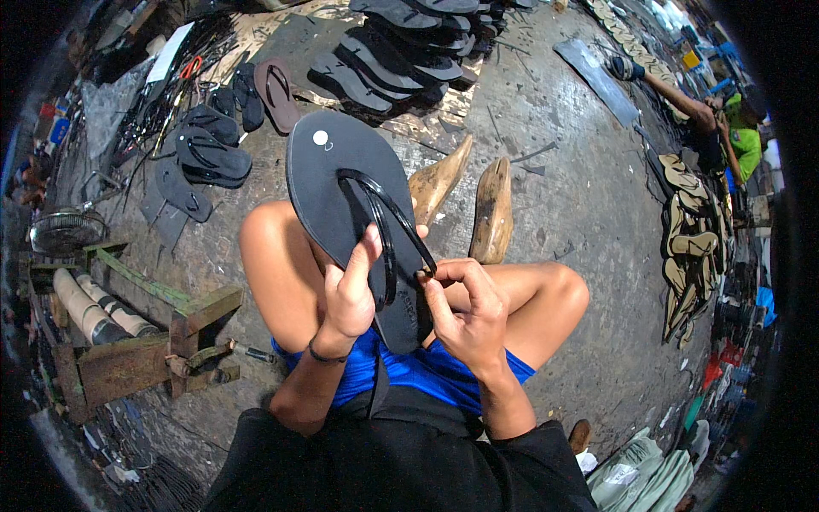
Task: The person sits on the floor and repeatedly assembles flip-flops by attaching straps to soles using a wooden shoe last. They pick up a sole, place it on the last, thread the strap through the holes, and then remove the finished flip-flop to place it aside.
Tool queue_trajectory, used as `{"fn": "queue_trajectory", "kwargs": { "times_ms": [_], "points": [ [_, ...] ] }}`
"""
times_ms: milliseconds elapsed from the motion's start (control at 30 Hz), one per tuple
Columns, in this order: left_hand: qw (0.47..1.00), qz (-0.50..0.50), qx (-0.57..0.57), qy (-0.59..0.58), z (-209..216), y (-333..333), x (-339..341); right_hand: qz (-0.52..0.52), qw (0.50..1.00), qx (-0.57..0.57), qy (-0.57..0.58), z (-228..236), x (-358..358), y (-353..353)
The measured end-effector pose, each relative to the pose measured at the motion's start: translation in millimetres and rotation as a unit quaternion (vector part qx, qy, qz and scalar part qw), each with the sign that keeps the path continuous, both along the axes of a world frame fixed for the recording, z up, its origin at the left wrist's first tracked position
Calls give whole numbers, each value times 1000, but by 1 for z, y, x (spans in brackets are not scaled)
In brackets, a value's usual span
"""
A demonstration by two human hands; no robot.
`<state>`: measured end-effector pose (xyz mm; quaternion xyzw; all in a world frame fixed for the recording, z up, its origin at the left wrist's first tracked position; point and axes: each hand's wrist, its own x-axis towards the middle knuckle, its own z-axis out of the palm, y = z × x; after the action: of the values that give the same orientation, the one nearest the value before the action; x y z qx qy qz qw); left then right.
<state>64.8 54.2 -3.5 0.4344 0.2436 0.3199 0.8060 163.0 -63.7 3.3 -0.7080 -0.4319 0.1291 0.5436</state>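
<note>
A black flip-flop [328,192] is held up over my lap, its toe end pointing away and its heel towards me. A white round dot marks the toe. My left hand [348,300] grips it at the left edge, thumb on top by the strap and the other fingers mostly hidden beneath. The glossy black strap [397,205] arches over the sole. With thumb and forefinger, my right hand [471,316] pinches the strap's right end beside the sole's edge. Beyond the flip-flop, two wooden shoe lasts [493,209] [445,179] lie on the floor.
Stacked black soles [388,72] lie ahead. Several dark flip-flops [209,158] and a brown one [277,96] are at far left. A rusty metal stand [128,367] is left of me. Tan flip-flops [693,243] line the right, near another person [744,141].
</note>
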Motion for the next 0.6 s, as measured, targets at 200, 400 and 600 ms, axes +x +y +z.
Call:
{"fn": "queue_trajectory", "kwargs": {
  "times_ms": [200,400,600],
  "points": [
    [1000,12,21,11,-2,0,0,38,999,-24,-3,-7,3,1],
    [999,-7,24,25,-1,5,-5,76,994,-14,73,-16,9,3],
    [1000,-9,14,21,-8,3,-6,70,991,-38,107,-3,9,4]
  ]
}}
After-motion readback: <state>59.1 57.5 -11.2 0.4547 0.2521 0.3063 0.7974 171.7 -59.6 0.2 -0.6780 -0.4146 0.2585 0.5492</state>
